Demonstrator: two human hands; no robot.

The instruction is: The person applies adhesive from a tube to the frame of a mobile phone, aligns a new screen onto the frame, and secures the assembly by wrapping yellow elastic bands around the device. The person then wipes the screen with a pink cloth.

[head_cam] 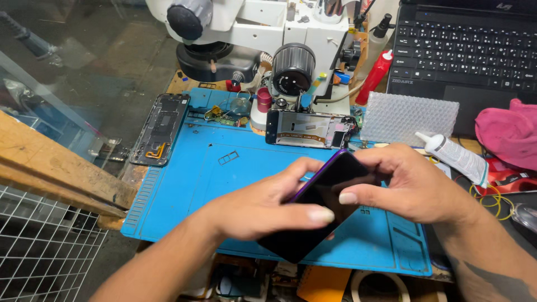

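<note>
- A dark smartphone (321, 204) with a purple edge is held in both hands above the blue repair mat (224, 184), its glossy black face turned up and its long axis running diagonally, the lower end toward the near edge of the mat.
- The left hand (263, 204) is closed on the phone's left side: its thumb is laid across the screen and its fingers are curled round the purple edge.
- The right hand (411, 184) is closed on the phone's upper right part, with the thumb pressed onto the glass and the fingers wrapped behind the top end.
- Beyond the hands, an opened phone frame (309, 129) with exposed internals is seen lying at the foot of a white stereo microscope (268, 39).
- A second stripped phone chassis (160, 129) is laid at the mat's left edge, partly off it.
- A sheet of bubble wrap (408, 116) is placed to the right of the opened frame, with a red squeeze bottle (376, 76) standing behind it.
- A white glue tube (453, 154) is seen lying just right of the right hand, and a pink cloth (509, 134) further right.
- A black laptop keyboard (464, 45) is seen at the upper right.
</note>
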